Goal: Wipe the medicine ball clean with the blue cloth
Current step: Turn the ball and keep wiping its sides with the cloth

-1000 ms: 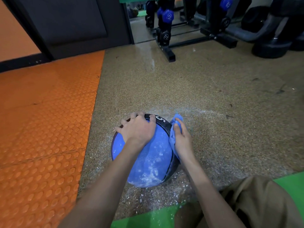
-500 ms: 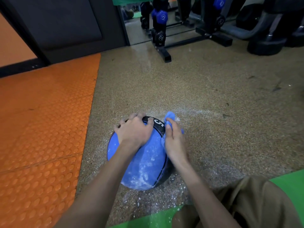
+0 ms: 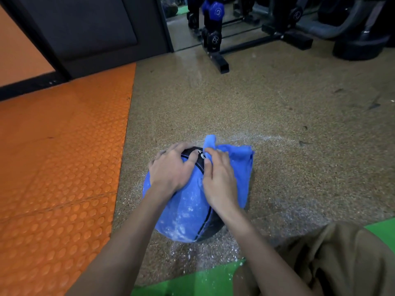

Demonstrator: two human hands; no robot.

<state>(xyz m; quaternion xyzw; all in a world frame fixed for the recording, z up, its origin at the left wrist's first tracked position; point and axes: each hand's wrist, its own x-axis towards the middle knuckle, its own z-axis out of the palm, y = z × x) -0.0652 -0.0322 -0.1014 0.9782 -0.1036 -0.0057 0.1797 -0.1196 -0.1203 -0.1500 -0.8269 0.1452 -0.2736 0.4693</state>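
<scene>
A blue and black medicine ball [image 3: 186, 212], dusted with white powder, sits on the speckled floor in front of me. My left hand [image 3: 171, 169] lies over its top left with the fingers spread and curved on the ball. My right hand [image 3: 220, 180] presses the blue cloth [image 3: 241, 167] onto the ball's upper right. A fold of the cloth sticks up between its thumb and fingers. The cloth hangs down the ball's right side and hides that part of it.
White powder is scattered on the floor [image 3: 277, 116] around the ball. An orange studded mat [image 3: 59, 159] lies to the left, a green mat [image 3: 188, 285] at the near edge. A dumbbell rack [image 3: 215, 39] and gym machines stand far behind. My trouser leg [image 3: 331, 259] is at lower right.
My right hand has moved from the ball's right side up toward its top, and the cloth has spread out over the ball's right side. My left hand has stayed on the ball.
</scene>
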